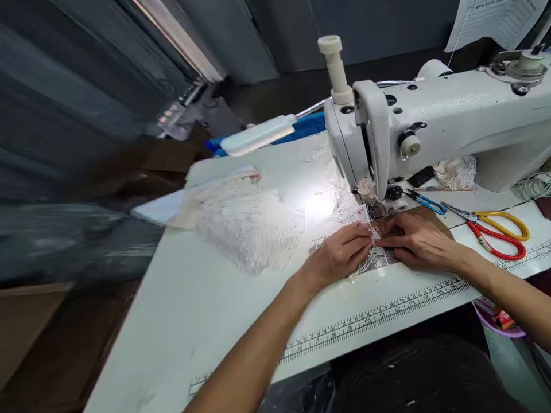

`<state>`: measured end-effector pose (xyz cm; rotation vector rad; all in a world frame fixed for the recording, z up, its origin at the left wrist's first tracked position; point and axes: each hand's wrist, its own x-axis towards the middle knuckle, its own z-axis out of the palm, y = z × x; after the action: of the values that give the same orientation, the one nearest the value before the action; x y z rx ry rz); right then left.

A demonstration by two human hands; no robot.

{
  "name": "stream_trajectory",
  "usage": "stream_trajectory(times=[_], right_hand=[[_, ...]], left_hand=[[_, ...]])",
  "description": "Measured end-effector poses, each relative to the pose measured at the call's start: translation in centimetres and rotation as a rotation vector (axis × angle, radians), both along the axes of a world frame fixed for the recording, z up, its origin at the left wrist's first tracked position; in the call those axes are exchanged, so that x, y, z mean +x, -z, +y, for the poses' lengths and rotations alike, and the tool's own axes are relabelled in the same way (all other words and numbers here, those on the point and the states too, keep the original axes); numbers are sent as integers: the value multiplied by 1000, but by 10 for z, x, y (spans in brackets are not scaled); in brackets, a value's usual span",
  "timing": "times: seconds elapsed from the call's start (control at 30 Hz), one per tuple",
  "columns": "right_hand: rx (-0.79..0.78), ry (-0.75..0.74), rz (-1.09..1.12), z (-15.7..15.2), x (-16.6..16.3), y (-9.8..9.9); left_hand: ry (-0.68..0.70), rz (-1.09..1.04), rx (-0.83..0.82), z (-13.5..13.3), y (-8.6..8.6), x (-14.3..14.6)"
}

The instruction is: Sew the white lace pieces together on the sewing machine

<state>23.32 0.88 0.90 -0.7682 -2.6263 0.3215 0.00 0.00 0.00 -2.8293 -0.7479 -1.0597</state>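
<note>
Both my hands rest on the table just in front of the needle of a white sewing machine. My left hand pinches a strip of white lace against the table, fingers closed on it. My right hand presses the same lace from the right, fingertips meeting the left hand's. The lace runs under the presser foot and spreads into a large heap of white lace to the left.
Red and yellow scissors and blue thread snips lie right of the needle. A lamp on a flexible neck lights the white table. A printed ruler runs along the front edge. More lace sits under the machine arm.
</note>
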Motion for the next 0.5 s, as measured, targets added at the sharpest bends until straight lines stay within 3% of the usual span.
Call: stream_trajectory(times=[0.17, 0.27, 0.5], right_hand=[[48, 15, -74, -3, -2, -1], [47, 19, -76, -3, -2, -1], [97, 8, -61, -5, -3, -1]], left_hand=[[-32, -7, 41, -3, -1, 3], [-120, -3, 106, -4, -6, 4], [-232, 178, 154, -5, -8, 3]])
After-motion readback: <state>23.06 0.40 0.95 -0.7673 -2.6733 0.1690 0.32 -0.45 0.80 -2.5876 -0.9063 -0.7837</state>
